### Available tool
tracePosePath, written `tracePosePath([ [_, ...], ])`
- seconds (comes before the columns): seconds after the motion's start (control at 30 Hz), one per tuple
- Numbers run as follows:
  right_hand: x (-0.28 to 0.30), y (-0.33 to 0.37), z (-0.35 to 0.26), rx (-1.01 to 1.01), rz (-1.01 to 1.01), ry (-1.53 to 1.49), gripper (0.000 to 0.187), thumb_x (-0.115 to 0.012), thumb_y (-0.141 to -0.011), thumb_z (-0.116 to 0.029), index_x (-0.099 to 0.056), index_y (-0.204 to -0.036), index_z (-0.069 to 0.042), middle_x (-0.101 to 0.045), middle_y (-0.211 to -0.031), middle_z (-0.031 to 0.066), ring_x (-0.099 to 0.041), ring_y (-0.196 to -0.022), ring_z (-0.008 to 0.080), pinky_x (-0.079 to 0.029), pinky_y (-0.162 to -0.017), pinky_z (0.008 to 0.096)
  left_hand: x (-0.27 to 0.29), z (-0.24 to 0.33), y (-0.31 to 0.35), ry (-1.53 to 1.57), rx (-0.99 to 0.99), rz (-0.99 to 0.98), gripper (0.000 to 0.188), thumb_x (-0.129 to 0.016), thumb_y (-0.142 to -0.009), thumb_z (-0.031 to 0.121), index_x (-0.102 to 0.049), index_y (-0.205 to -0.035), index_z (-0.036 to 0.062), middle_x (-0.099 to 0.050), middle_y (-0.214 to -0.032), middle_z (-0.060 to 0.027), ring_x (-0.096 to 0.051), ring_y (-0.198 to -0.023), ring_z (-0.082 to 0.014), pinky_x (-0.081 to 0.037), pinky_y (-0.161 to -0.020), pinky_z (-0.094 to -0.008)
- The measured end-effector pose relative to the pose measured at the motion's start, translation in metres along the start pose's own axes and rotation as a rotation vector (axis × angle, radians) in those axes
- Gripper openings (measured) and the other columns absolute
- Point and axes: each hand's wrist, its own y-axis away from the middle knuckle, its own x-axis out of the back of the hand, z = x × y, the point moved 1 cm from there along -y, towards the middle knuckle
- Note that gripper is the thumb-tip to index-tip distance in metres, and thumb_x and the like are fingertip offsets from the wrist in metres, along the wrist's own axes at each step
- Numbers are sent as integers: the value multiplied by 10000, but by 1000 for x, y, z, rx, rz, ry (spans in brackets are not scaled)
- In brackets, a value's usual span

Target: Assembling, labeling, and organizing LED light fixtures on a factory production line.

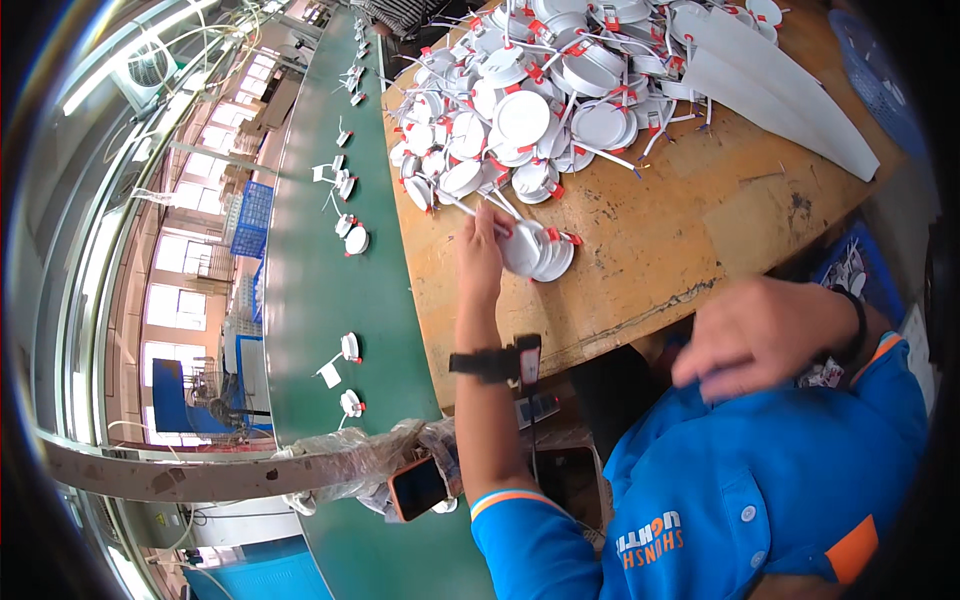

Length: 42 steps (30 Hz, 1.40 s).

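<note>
At the near left part of the wooden table, my left hand [484, 240] is closed on the edge of a round white downlight [524, 249]. More downlights of the same kind lean against it in a short row, with red clips [570, 238] showing at their side. White wires run from them toward the pile behind. My right hand [757, 335] hangs in front of my chest, off the table's near edge. Motion smears its curled fingers, and I see nothing clear in them.
A large heap of white downlights [523, 118] covers the far part of the wooden table [660, 235], beside a white sheet [775, 85]. On the left, a green conveyor belt [310, 290] carries several spaced-out lights. A phone [418, 488] is mounted by a plastic-wrapped rail. Blue baskets stand at right.
</note>
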Motion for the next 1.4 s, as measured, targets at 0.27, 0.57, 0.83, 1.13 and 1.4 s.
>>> tracePosePath([
  [0.27,-16,58,65,-642,185,56,146,-588,-759,-101,-616,-873,-13,-622,-731,91,-591,-636,187,-463,-597,287,-19,-4,-27,161,-59,-54,346,-403,-926,302,-566,-835,10,-532,-693,-16,-459,-614,-79,-377,-565,-218],
  [0.57,-28,56,75,-709,472,201,114,-604,-757,-109,-622,-831,-24,-617,-694,87,-585,-598,158,-457,-562,267,35,52,-46,396,72,255,304,-414,-914,246,-558,-868,-18,-552,-705,-57,-509,-595,-126,-422,-535,-243],
  [0.83,-25,54,74,-645,467,284,91,-605,-729,-101,-631,-784,-33,-604,-679,98,-573,-565,199,-445,-528,294,-2,5,-51,-7,492,-245,321,-456,-873,307,-594,-1037,68,-542,-833,-60,-514,-605,-140,-405,-475,-266],
  [1.13,-25,62,83,-529,489,376,96,-574,-754,-164,-620,-792,-89,-620,-736,77,-599,-661,252,-476,-580,333,-18,-7,-50,74,334,-498,311,-470,-886,251,-599,-897,-32,-612,-767,-93,-563,-662,-143,-443,-605,-249],
  [1.4,-28,63,75,-467,497,392,83,-564,-754,-151,-613,-782,-90,-616,-730,60,-598,-659,250,-474,-570,339,7,128,-49,248,138,-302,330,-486,-875,305,-524,-908,-21,-566,-678,-93,-577,-615,-199,-489,-492,-321],
])
